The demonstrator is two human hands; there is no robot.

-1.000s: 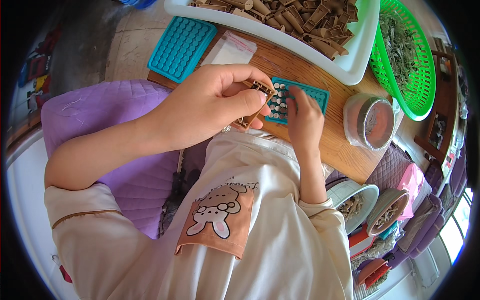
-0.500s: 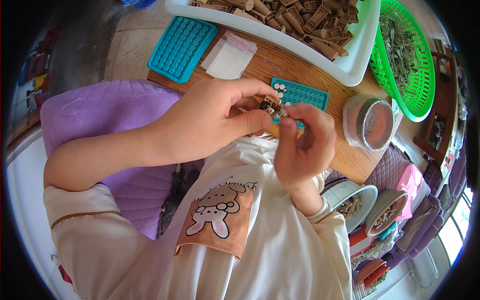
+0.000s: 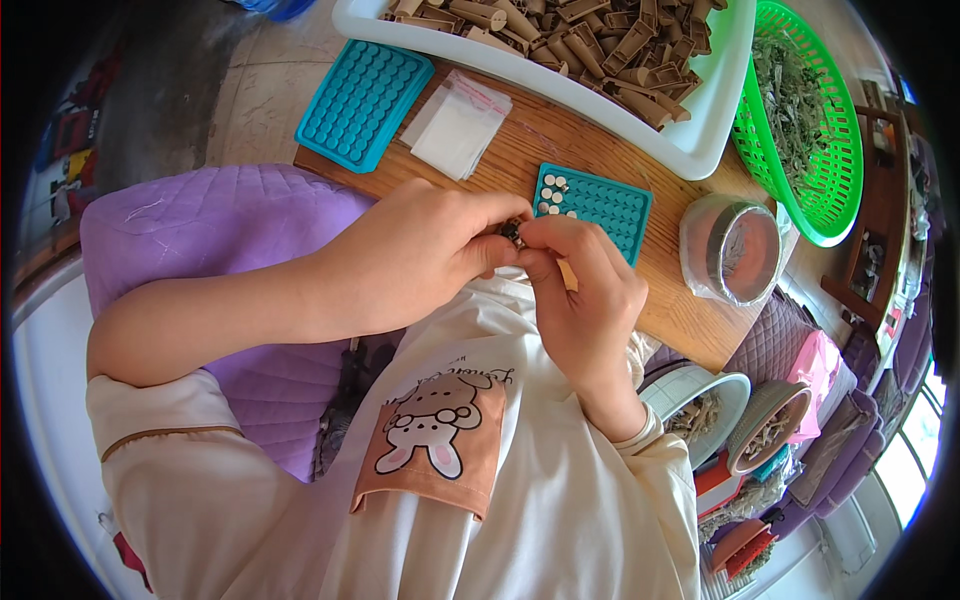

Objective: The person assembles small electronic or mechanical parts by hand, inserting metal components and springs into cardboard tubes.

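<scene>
My left hand point(image 3: 432, 240) pinches a small brown part with dark bits point(image 3: 511, 233) between thumb and fingers, in front of my chest. Bent over the same part, the fingertips of my right hand point(image 3: 590, 290) are pressed together on its right end. Most of the part is covered by fingers, so its kind cannot be told. Just beyond my hands lies a teal tray with round pockets point(image 3: 615, 208). Several small white discs point(image 3: 548, 194) sit in its left pockets.
Clear plastic bags point(image 3: 458, 128) and another teal tray point(image 3: 362, 105) lie to the left. A white bin point(image 3: 715, 140) of brown curved pieces point(image 3: 630, 60) stands at the back. On the right are a green basket point(image 3: 850, 190) and a plastic-wrapped round container point(image 3: 705, 260).
My right hand has moved left and closed in on the small part. Both hands have come nearer together, covering more of it and uncovering the tray.
</scene>
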